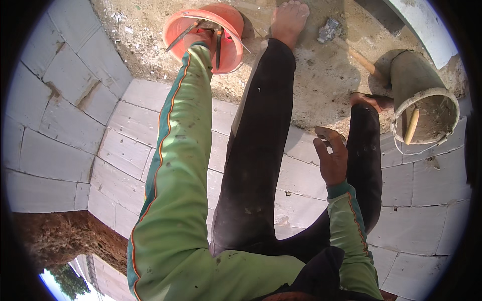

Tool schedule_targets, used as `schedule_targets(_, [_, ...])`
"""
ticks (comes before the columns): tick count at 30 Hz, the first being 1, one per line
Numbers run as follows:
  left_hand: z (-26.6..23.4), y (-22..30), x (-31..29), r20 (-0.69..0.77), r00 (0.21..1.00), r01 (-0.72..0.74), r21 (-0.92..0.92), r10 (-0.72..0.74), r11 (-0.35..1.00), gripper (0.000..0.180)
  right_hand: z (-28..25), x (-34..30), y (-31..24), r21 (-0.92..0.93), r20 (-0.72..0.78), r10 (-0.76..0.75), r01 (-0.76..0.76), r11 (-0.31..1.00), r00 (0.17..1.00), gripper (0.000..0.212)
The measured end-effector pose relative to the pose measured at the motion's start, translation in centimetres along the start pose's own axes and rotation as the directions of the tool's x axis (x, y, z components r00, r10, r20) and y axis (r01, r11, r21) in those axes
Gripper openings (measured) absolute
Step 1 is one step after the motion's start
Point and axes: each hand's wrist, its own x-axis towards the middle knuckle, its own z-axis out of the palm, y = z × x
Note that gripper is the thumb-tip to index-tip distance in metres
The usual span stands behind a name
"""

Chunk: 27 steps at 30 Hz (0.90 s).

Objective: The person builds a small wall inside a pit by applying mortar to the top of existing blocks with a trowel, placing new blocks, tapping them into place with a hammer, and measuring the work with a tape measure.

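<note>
My left arm, in a green sleeve, stretches to an orange-red plastic bucket. Inside its rim is my left hand, with its fingers mostly hidden. A long thin tool leans over the bucket's rim beside that hand, and a dark-handled tool stands on the hand's other side. My right hand hovers beside my right knee, its fingers bent and the thumb apart. I see nothing held between them.
A grey bucket with a wire handle lies tilted at the right, a wooden-handled tool inside it. Near my bare foot lies a hammer-like tool with a caked grey head. Pale block walls surround me on the left and below.
</note>
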Motion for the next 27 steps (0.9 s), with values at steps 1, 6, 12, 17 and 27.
schedule_targets(1, [-1.3, 0.1, -1.4, -0.025, 0.999, 0.046, -0.079, -0.048, 0.996, 0.044, -0.1, -0.2, 0.2, 0.012, 0.003, -0.008, 0.008, 1.000, 1.000, 0.026])
schedule_targets(6, [-6.6, -5.2, -9.1, -0.157, 0.977, 0.092, -0.305, -0.145, 0.948, 0.041, -1.5, -2.8, -2.4, 0.108, -0.057, -0.108, 0.114, 0.988, 0.993, 0.021])
schedule_targets(12, [-25.5, 5.3, -26.0, 0.295, 0.893, 0.070, -0.838, 0.340, 0.542, 0.041, -2.4, -12.1, -10.0, -0.260, -0.190, -0.501, 0.449, 0.855, 0.844, 0.056])
schedule_targets(17, [-35.3, 15.7, -43.1, 0.470, 0.355, 0.037, -0.871, 0.808, 0.491, 0.059, -4.2, -22.2, -18.9, 0.611, -0.163, -0.276, 0.317, 0.726, 0.947, 0.090])
schedule_targets(27, [-44.0, 36.2, -68.1, 0.576, -0.235, -0.392, -0.793, 0.783, 0.467, 0.041, -16.7, -47.1, -17.7, 0.118, -0.775, -0.438, 0.785, 0.608, 0.456, 0.052])
